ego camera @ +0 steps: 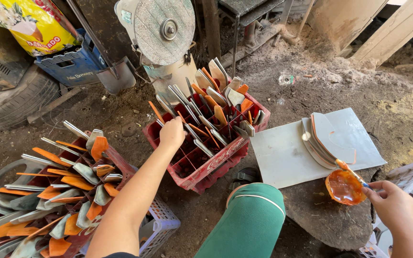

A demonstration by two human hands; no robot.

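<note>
My left hand (172, 134) reaches into a red plastic crate (216, 160) and is closed around the top of one of several flat metal blades (190, 131) standing in its cells. Many blades have orange-coated parts. My right hand (400, 215) holds a small brush (352, 173) over a shallow bowl of orange paint (345, 187) resting on a dark stone slab (321, 210). Beside the bowl, a few grey blades with orange edges (323, 138) lie stacked on a pale grey sheet (283, 157).
A second crate (115, 162) at the left is packed with more orange-and-grey blades over a lavender basket (161, 224). A grinding wheel (164, 28), a shovel (115, 76), a tyre (15, 102), a blue crate and a yellow sack stand behind. My green-clad knee (249, 222) is at the bottom centre.
</note>
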